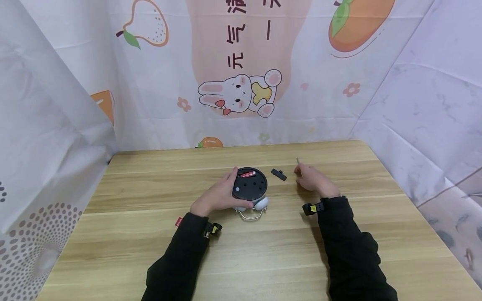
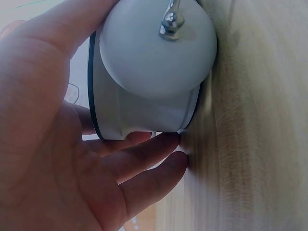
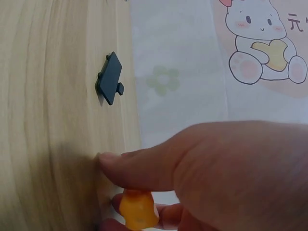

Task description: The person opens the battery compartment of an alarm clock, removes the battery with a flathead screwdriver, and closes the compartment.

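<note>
A twin-bell alarm clock [image 1: 250,187] lies face down on the table, its black back upward. Gripping its left side and bell end is my left hand [image 1: 222,193]; the left wrist view shows a pale bell [image 2: 156,50] and fingers around the casing. A red battery [image 1: 247,174] sits in the uncovered battery slot. My right hand [image 1: 313,179] pinches a small screwdriver with an orange handle [image 3: 138,210], its thin shaft [image 1: 298,160] pointing away from me. Between that hand and the clock lies the black battery cover [image 1: 279,174].
The wooden table [image 1: 263,259] meets a printed curtain [image 1: 158,125] along its far edge. More pale cloth hangs on both sides. A wire handle [image 1: 251,217] sticks out from the clock toward me.
</note>
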`<state>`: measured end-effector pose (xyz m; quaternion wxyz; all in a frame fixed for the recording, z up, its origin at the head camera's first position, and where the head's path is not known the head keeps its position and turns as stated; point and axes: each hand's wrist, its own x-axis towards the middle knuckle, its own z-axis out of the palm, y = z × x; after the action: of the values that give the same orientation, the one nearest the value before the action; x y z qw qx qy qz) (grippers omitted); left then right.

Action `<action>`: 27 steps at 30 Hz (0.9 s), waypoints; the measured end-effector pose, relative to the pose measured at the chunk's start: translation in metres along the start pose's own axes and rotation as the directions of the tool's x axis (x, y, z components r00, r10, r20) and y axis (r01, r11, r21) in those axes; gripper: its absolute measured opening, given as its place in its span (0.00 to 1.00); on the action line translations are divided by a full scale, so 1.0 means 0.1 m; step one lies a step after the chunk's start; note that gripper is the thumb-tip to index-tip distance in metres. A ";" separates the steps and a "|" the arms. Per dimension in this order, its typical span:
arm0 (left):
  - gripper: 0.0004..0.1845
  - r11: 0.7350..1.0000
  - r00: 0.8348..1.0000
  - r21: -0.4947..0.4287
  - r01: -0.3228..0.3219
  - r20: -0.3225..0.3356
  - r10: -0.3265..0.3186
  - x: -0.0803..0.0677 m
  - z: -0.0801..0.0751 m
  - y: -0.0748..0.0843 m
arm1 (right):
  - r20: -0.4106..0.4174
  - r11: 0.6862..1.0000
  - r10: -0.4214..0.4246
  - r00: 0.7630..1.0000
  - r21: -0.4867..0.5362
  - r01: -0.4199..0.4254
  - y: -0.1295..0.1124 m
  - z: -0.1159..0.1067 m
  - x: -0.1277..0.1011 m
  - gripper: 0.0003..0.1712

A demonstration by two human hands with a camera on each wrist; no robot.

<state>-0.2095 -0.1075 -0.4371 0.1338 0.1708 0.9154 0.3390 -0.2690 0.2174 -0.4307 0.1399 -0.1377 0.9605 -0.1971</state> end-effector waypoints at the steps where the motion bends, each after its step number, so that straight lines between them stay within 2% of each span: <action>1: 0.71 1.000 1.000 0.002 -0.001 0.000 0.001 0.00 0.00 0.00 | 0.000 1.000 -0.001 1.000 -0.002 0.001 0.00 0.00 0.00 0.18; 27: 0.72 1.000 1.000 0.022 0.001 0.002 -0.001 0.01 0.00 -0.02 | 0.012 0.998 0.057 0.998 0.022 -0.057 -0.04 -0.04 -0.05 0.22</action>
<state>-0.2110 -0.1081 -0.4387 0.1329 0.1721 0.9190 0.3287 -0.2645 0.2172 -0.4246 0.1524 -0.1098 0.9610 -0.2029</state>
